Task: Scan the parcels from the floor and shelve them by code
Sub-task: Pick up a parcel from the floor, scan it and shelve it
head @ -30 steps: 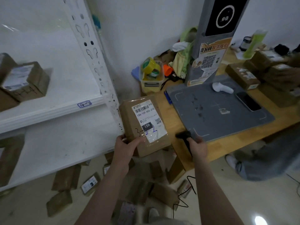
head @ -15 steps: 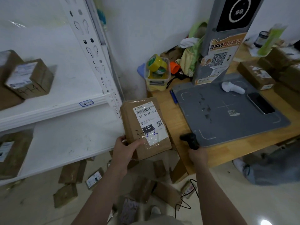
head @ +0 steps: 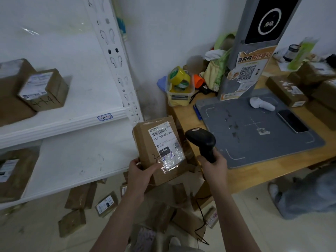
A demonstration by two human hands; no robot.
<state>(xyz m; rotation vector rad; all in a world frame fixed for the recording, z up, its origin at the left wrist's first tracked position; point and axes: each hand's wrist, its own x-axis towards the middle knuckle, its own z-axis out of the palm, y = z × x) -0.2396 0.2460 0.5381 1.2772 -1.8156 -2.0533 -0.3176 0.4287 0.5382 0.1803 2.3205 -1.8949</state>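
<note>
While left hand [head: 140,171] grips the parcel [head: 160,142] and right hand [head: 214,166] the scanner [head: 201,139], boxes [head: 80,196] litter the floor [head: 245,224].

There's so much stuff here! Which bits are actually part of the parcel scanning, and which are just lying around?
Part of the job: parcel in the left hand, black scanner in the right hand, floor parcels, white shelf.

Just lying about, it seems: tape rolls, phone, orange cup, green bottle.
</note>
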